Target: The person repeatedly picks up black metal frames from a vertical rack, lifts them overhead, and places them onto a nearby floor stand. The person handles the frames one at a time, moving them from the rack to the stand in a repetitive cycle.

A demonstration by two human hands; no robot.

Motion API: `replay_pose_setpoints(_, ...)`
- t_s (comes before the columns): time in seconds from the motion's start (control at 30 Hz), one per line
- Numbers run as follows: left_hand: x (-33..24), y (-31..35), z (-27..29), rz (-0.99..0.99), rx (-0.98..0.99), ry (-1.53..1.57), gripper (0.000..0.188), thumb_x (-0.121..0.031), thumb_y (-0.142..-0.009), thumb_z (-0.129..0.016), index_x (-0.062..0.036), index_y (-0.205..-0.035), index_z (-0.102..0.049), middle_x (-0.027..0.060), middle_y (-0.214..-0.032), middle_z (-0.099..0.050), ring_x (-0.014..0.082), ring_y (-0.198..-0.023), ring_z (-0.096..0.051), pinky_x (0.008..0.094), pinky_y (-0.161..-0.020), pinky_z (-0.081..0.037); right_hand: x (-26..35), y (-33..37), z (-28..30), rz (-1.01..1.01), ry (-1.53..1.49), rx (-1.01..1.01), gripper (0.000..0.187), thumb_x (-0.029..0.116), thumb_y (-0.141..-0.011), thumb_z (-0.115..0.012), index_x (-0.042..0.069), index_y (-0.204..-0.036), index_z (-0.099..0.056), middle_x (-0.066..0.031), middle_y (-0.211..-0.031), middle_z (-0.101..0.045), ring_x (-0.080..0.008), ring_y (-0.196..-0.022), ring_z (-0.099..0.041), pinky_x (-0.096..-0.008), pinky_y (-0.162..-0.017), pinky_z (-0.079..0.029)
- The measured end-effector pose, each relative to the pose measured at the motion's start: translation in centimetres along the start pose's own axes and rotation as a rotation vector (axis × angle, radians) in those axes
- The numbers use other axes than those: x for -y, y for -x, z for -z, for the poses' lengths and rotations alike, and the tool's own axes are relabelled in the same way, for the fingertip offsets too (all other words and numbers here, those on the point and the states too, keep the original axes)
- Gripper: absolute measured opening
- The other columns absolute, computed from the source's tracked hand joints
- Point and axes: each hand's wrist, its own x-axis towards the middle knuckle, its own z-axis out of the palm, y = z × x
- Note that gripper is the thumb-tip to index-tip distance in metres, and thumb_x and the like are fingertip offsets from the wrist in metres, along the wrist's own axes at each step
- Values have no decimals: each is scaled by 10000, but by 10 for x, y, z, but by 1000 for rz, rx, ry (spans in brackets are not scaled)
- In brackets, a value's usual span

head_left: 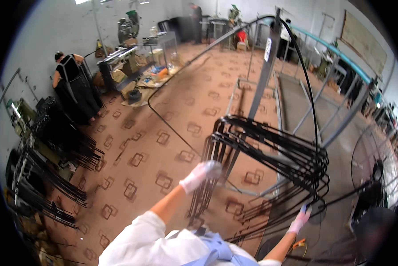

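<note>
A stack of black bent metal tube frames (270, 153) hangs in front of me at a grey upright post, their long bars slanting down to the right. My left hand (206, 170), in a pale glove and smeared by motion, is closed at the left bends of the frames. My right hand (301, 218), gloved too, is lower on the right, its fingers closed at a thin black tube by the lower right bends. The exact grip of its fingertips is hard to make out. Several frame legs reach down between my two arms.
The grey post (266, 66) rises ahead, with a black cable over its top. A blue-topped metal rack (332, 49) stands right of it, a large fan (376, 170) at far right. More black frames (52, 177) are piled left. A person (72, 82) works at back left.
</note>
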Motion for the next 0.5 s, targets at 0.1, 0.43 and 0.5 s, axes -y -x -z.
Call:
replay_pose_setpoints(0.1,-1,50,6,-54,-82,-97,369,-277,-837,-477,-6,-1087,-478,98,-977,-561,173,-918,-536,318,-821,-420,29,24,-12,-59,62,94,495,240,-809,-478,-62,-1184,-363,-194,-1230,-380,-271,-1119,-384,-323,-940,-280)
replay_pose_setpoints(0.43,-173,238,-37,-1011,-772,-1465,276,91,-681,-413,-4,-913,-528,106,-876,-562,226,-828,-544,331,-793,-413,282,205,-151,205,-530,731,221,100,-843,-423,-44,-992,-501,-120,-935,-548,-182,-836,-542,-290,-767,-442)
replay_pose_setpoints(0.5,-198,287,-46,-1347,-850,-1556,251,88,-671,-419,6,-887,-519,115,-864,-559,275,-792,-547,392,-788,-413,340,242,-168,341,-687,993,210,133,-856,-398,-39,-881,-515,-106,-825,-573,-171,-754,-552,-280,-716,-444)
